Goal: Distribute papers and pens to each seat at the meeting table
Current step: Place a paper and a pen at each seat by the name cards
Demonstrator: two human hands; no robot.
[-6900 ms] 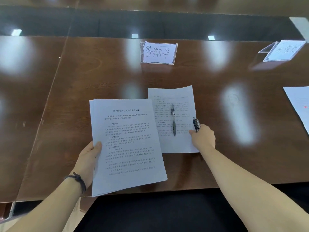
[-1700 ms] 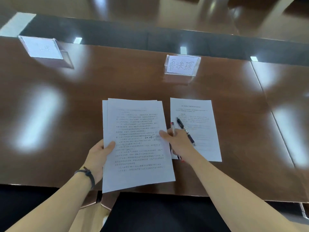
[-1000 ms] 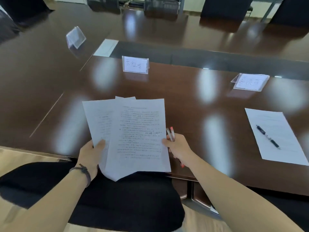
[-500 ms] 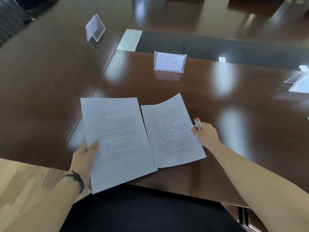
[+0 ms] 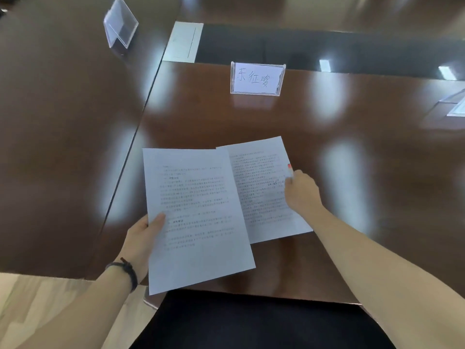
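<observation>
A dark, glossy meeting table [image 5: 327, 152] fills most of the frame, with a seam running diagonally from the upper middle down to the lower left. A black chair seat [image 5: 251, 323] spans the bottom edge, and pale wood flooring [image 5: 30, 298] shows in the lower left corner.

In the centre, the left hand [image 5: 141, 238] holds a sheaf of printed papers [image 5: 196, 217] by the lower left edge, thumb pressed on top and fingers hidden beneath; how many sheets it holds cannot be told. The sheaf hangs partly over the near table edge. Just to its right, a single printed sheet [image 5: 261, 187] lies on the table, its left side tucked under the sheaf. The right hand [image 5: 302, 192] rests on the right part of that sheet with fingers curled around pens [image 5: 289, 170], of which only a red-and-pale tip shows above the knuckles; their number is unclear.

Above the sheet, in the upper middle, a clear name card stand [image 5: 257, 78] with handwritten characters faces the camera. A second, empty-looking clear stand [image 5: 120, 27] sits at the upper left, and part of a third stand [image 5: 456, 107] pokes in at the right edge. A dark wristband [image 5: 124, 272] circles the left wrist.
</observation>
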